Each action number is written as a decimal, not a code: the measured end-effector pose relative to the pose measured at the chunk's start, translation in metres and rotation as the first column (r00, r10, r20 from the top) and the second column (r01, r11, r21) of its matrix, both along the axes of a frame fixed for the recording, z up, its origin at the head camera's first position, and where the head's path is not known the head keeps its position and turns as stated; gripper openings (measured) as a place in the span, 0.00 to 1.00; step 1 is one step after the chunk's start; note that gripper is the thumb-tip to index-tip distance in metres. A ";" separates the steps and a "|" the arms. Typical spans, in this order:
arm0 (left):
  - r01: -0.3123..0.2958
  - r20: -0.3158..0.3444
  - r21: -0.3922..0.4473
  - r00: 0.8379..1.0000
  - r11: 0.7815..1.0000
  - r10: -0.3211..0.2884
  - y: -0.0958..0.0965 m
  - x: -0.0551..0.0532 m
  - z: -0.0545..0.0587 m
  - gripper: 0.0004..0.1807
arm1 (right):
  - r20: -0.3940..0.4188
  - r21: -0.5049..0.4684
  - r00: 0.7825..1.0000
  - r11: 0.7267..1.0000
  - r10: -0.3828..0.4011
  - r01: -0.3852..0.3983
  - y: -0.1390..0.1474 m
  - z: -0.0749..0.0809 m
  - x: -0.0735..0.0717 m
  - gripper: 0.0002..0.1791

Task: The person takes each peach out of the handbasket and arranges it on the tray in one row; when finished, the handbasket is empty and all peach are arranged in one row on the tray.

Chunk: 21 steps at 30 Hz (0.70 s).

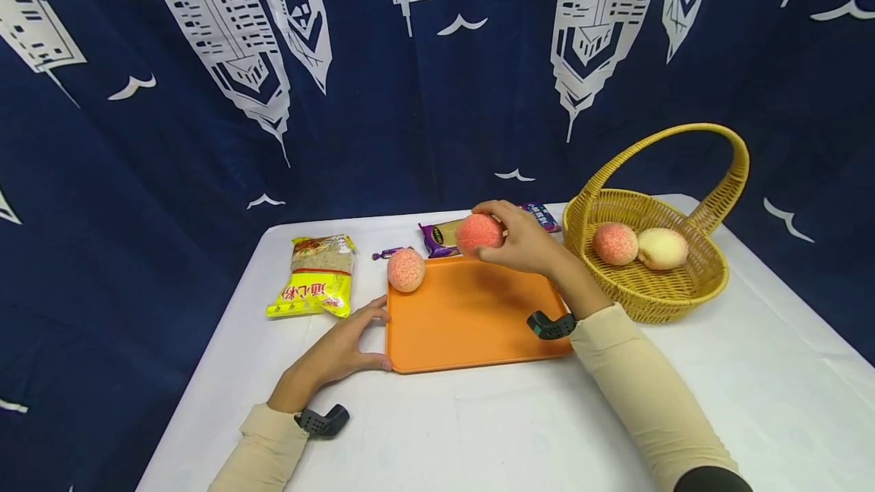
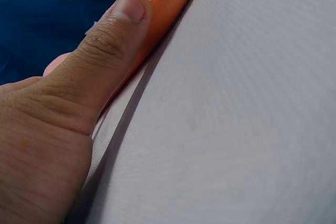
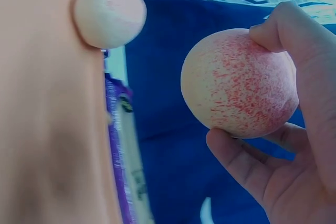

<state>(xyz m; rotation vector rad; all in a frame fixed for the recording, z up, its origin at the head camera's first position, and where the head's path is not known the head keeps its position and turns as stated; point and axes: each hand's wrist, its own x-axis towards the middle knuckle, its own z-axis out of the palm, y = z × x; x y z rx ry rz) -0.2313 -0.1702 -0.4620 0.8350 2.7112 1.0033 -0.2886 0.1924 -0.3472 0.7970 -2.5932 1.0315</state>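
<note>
The basket (image 1: 652, 310) stood right of the orange tray (image 1: 465, 325), whose long axis ran left-right, its right end partly hidden by the forearm. The left hand (image 1: 345, 346) lay spread against its left edge. The right hand (image 1: 525, 240), partly covering a purple packet (image 1: 443, 238), pinched a peach (image 1: 477, 234) above the tray's far edge; its red side faced the head camera, its pale side showing in the right wrist view.

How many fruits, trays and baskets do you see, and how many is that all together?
Fruits: 4 (a held fruit in the right hand, a corner fruit at the tray's back left, a pink fruit and a pale fruit in the basket)
Trays: 1
Baskets: 1
Total: 6
</note>
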 end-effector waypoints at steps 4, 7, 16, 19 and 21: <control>0.008 -0.007 0.005 1.000 1.000 -0.008 0.000 -0.001 -0.001 0.40 | 0.069 0.048 0.998 0.999 -0.007 0.004 -0.010 -0.015 -0.008 0.33; 0.013 -0.013 0.010 1.000 1.000 -0.013 0.000 -0.001 -0.001 0.40 | 0.116 0.071 0.993 0.997 0.005 -0.013 -0.017 -0.027 -0.014 0.33; 0.021 -0.025 0.015 0.999 1.000 -0.021 -0.001 -0.002 -0.001 0.40 | 0.184 0.118 0.982 0.992 0.029 -0.052 -0.033 -0.054 -0.030 0.34; 0.030 -0.031 0.019 0.999 0.999 -0.029 -0.001 -0.001 -0.001 0.40 | 0.226 0.101 0.974 0.994 0.020 -0.044 -0.035 -0.057 -0.032 0.33; 0.027 -0.026 0.017 0.999 1.000 -0.026 -0.001 0.000 0.000 0.40 | 0.257 0.093 0.966 0.995 0.011 -0.036 -0.037 -0.058 -0.033 0.30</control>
